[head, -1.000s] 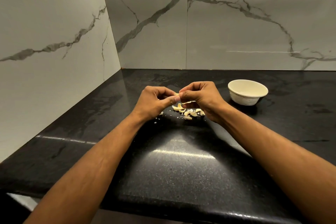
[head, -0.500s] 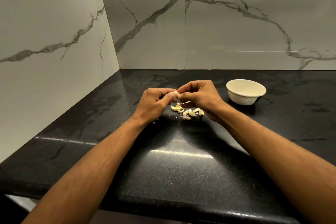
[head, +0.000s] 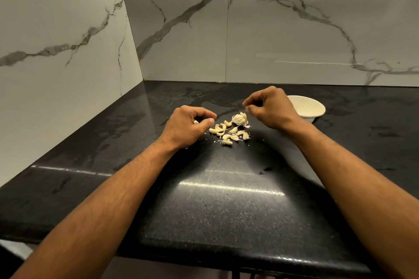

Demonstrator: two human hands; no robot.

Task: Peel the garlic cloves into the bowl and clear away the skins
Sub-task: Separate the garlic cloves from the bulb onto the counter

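A: Status on the hands?

B: Both over the black counter [head: 226,210], apart from each other. The left hand [head: 186,127] sits low, at the left edge of the garlic pile, fingers curled under, thumb pressed against the index finger. A pale bit shows at its fingertips [head: 196,122], looks like a clove or skin pinched there. Too small to say which.

A: Right?

B: The right hand [head: 269,106] is raised above and just right of the garlic head [head: 239,118]. Fingers curled, thumb and index tips meeting. Something tiny and pale at the pinch, cannot tell whether it's skin or nothing at all.

A: Garlic location?

B: Partial garlic head lies on the counter between the hands, nearer the right one. Loose cloves [head: 229,132] are scattered in a small cluster just in front of it, toward the person. Small skin flakes [head: 219,141] lie around the cluster's edge.

A: Bowl?

B: The bowl [head: 310,108] is white, upright, on the counter behind the right hand, which partly hides its left side. Visible part of its inside shows no cloves. Well apart from the pile.

A: Surroundings?

B: Marble-look wall panels [head: 294,29] with grey veins at the back and left, meeting in a corner. Strip light glare on the counter near the front.
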